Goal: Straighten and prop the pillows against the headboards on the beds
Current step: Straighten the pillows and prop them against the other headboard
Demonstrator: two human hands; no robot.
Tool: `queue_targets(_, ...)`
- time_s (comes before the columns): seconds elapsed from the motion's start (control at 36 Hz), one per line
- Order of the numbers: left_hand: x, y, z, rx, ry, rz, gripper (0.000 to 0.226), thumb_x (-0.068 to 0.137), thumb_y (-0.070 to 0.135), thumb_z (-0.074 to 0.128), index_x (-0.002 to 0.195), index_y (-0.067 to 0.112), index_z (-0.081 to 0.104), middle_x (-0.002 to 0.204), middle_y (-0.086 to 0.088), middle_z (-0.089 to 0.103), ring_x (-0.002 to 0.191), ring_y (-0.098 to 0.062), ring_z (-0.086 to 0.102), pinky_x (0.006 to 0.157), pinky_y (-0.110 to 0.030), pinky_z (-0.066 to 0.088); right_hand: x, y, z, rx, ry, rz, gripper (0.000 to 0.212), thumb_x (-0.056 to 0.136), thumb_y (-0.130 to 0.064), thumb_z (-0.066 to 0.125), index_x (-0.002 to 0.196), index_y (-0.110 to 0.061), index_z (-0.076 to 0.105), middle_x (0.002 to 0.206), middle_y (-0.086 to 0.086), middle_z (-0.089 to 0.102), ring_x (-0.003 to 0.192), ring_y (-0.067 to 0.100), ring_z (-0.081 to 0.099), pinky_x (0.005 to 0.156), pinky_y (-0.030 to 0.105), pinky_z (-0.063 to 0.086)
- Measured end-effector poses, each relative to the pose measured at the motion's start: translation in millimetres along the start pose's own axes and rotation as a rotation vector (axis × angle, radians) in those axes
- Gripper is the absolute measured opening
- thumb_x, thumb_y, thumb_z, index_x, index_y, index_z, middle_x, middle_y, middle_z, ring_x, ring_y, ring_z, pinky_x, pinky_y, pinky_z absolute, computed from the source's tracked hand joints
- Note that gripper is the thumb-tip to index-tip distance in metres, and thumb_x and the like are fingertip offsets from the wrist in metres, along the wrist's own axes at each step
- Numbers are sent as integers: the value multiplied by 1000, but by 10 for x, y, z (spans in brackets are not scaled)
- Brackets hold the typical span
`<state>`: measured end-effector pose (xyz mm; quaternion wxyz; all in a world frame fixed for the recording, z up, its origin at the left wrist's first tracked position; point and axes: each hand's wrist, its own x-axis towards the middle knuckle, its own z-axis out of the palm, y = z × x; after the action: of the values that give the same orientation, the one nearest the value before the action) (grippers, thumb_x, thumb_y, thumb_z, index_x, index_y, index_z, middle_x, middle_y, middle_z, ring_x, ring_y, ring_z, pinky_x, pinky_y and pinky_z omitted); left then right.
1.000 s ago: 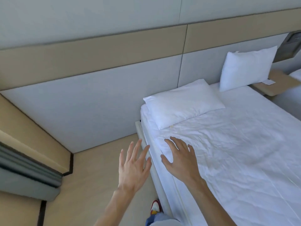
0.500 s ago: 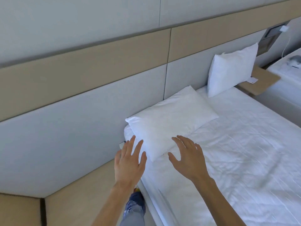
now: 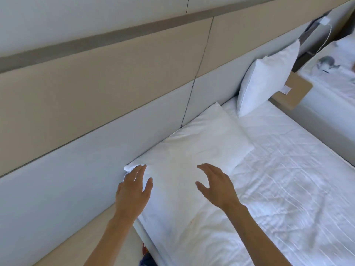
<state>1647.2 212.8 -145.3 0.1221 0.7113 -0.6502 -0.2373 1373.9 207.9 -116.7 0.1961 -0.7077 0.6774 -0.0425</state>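
A white pillow lies flat at the head of the white bed, its long side along the grey padded headboard. My left hand hovers with straight fingers over the pillow's near left corner. My right hand is spread over the pillow's near edge, fingers slightly bent, holding nothing. A second white pillow stands upright against the headboard at the far side of the bed.
A wooden bedside shelf with a small white card sits beyond the far pillow. Another white bed lies at the right, with a small grey object on it. A beige floor strip runs along the bed's left side.
I have moved closer to the head of the bed. Both hands have advanced from the sheet to above the flat pillow. The pillows have not moved.
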Motion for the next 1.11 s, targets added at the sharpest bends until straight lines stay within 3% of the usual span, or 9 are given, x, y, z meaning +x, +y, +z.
queue_targets(0.25, 1179, -296, 425, -244, -127, -139, 39, 96, 40, 49, 131, 23, 54, 132, 8, 57, 106, -19, 61, 91, -30, 44, 1460, 232, 354, -7, -73, 49, 45, 92, -41, 58, 135, -30, 50, 143, -14, 49, 133, 12, 43, 102, 38, 43)
queue_targets(0.36, 1714, -577, 787, -298, -147, -214, 38, 97, 33, 51, 129, 15, 57, 129, -1, 62, 109, -22, 60, 97, -31, 43, 2132, 362, 621, -10, -119, 51, 40, 96, -41, 53, 134, -29, 51, 142, -14, 50, 131, 11, 44, 102, 37, 43)
queue_targets(0.42, 1925, -663, 954, -306, -151, -224, 36, 97, 31, 51, 127, 14, 59, 126, -1, 63, 109, -23, 60, 97, -31, 43, 2455, 418, 754, 5, -143, 48, 38, 97, -39, 52, 134, -28, 52, 142, -12, 52, 130, 12, 45, 103, 36, 43)
queue_targets(0.53, 2237, -721, 1263, -370, -136, -245, 24, 95, 24, 55, 113, 13, 65, 103, 5, 66, 98, -22, 61, 83, -25, 41, 3009, 457, 1011, 47, -189, 40, 37, 96, -40, 53, 131, -29, 54, 140, -11, 53, 129, 13, 46, 99, 32, 43)
queue_targets(0.64, 2484, -794, 1556, -352, -135, -180, 24, 95, 28, 55, 110, 17, 69, 104, 5, 72, 99, -17, 65, 86, -27, 48, 3453, 484, 1287, 96, -232, 60, 38, 95, -41, 56, 131, -30, 56, 135, -6, 57, 124, 16, 52, 98, 31, 44)
queue_targets(0.72, 2626, -826, 1733, -285, -146, -179, 26, 97, 33, 47, 101, 19, 69, 82, 0, 72, 79, -24, 69, 75, -36, 56, 3724, 534, 1436, 137, -250, 63, 35, 94, -37, 59, 127, -26, 59, 128, -3, 61, 117, 18, 58, 98, 34, 47)
queue_targets(0.81, 2689, -862, 1853, -225, -175, -187, 30, 98, 38, 42, 96, 20, 66, 63, 5, 61, 71, -26, 67, 70, -38, 56, 3889, 613, 1514, 78, -264, 75, 26, 97, -29, 48, 119, -26, 62, 127, -2, 62, 113, 20, 58, 95, 36, 49)
queue_targets(0.97, 2659, -897, 1948, -108, -94, -211, 34, 99, 38, 38, 93, 21, 66, 90, -1, 71, 87, -28, 64, 72, -34, 51, 4049, 822, 1491, -139, -298, 116, 47, 99, -15, 28, 139, -35, 45, 151, -15, 39, 131, 19, 46, 100, 37, 41)
queue_targets(1.11, 2623, -892, 1973, -57, -46, -195, 33, 99, 41, 39, 92, 23, 66, 83, 3, 72, 82, -24, 65, 67, -33, 51, 4173, 853, 1397, -252, -304, 127, 51, 96, -9, 31, 140, -32, 43, 150, -16, 35, 123, 23, 52, 92, 35, 43)
